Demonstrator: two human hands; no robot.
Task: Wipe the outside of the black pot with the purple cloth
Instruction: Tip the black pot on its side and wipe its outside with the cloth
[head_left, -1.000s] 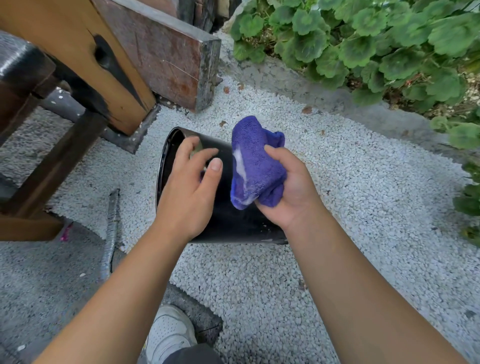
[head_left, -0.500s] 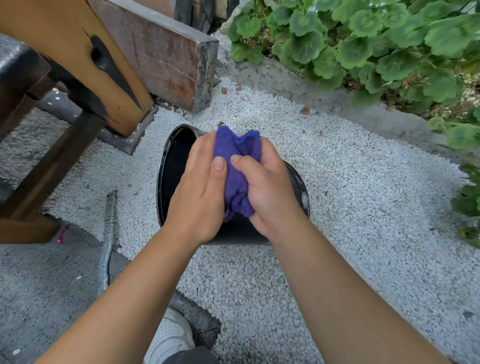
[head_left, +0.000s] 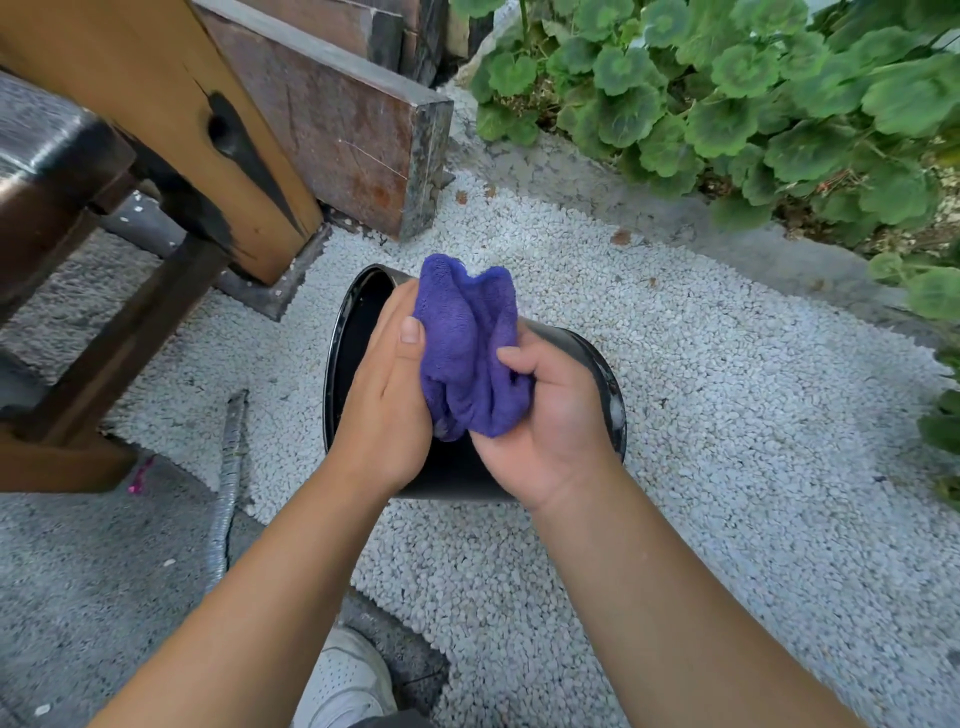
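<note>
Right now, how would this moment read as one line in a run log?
stage: bunching cloth | purple cloth: held in both hands | left hand, right hand: above pot | black pot: on its side, white gravel

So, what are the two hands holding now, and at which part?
Both hold the purple cloth, bunched above the black pot. The left hand presses its left side; the right hand has its grip on the lower right part. Neither holds the pot.
</note>
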